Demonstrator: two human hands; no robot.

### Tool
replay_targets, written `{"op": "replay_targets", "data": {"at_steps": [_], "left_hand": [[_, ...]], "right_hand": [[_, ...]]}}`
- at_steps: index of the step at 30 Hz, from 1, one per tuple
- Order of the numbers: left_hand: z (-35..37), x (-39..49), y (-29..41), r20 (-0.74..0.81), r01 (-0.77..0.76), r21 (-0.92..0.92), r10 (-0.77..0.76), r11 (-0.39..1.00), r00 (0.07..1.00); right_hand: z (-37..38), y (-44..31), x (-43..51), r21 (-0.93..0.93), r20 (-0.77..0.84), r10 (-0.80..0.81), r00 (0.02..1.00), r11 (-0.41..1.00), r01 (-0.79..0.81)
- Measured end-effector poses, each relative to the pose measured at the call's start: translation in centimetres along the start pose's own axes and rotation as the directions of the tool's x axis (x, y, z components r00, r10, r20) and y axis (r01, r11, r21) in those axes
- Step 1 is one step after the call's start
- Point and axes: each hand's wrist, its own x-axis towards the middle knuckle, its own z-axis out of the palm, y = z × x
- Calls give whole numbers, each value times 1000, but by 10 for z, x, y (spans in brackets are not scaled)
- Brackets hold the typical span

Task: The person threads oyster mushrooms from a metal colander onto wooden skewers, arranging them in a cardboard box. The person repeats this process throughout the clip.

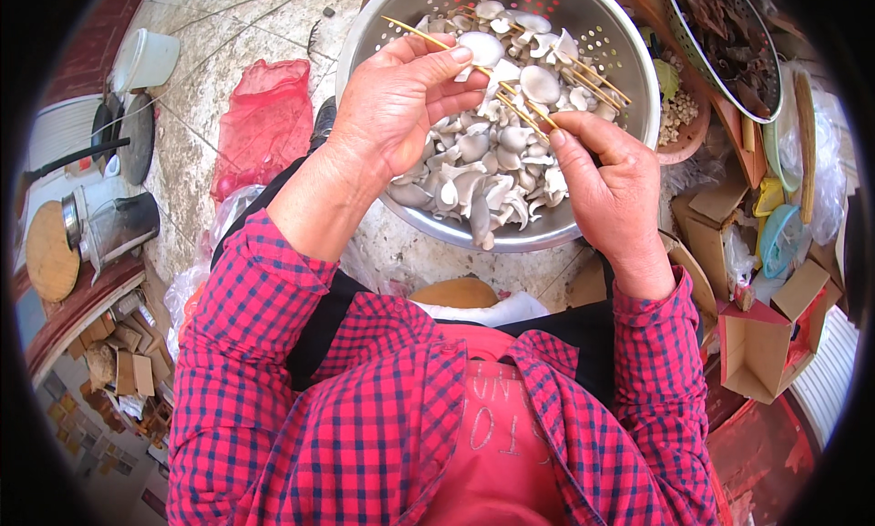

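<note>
Oyster mushrooms [509, 143] lie heaped in a perforated stainless steel colander [492, 242] on the floor. Above the heap my left hand [403, 95] pinches an oyster mushroom [482, 49] beside a bamboo skewer [410, 28] that slants across the fingers. My right hand [605, 177] grips the lower right ends of thin bamboo skewers between thumb and fingertips. Which mushroom pieces are pierced is hard to tell near the left fingertips. More bamboo skewers [591, 81], with mushrooms at their far ends, rest on the right side of the heap.
A red mesh bag [263, 122] lies on the floor to the left, near a white bucket [145, 60]. At the right stand a second colander [776, 81] holding dark pieces, a clay-coloured bowl [697, 133], a blue plastic basket [779, 242] and open cardboard boxes [748, 351].
</note>
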Motion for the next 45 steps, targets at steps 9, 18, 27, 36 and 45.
{"op": "replay_targets", "data": {"at_steps": [9, 18, 27, 36, 45], "left_hand": [[-22, 11, 29, 42, -90, 370, 80, 925, 996], [-29, -5, 37, 118, -199, 951, -316, -237, 941], [-45, 5, 52, 142, -91, 942, -139, 324, 980], [-55, 16, 59, -33, -29, 100, 32, 995, 999], [-78, 33, 58, -66, -37, -15, 36, 999, 997]], "right_hand": [[-5, 5, 2, 53, -19, 55, 998, 997, -54], [-4, 3, 0, 20, -18, -12, 1000, 1000, 12], [-7, -4, -2, 21, 90, 27, 996, 999, -29], [-3, -3, -1, 58, 9, -40, 999, 998, 40], [-4, -5, -1, 42, 10, -28, 1000, 999, 28]]}}
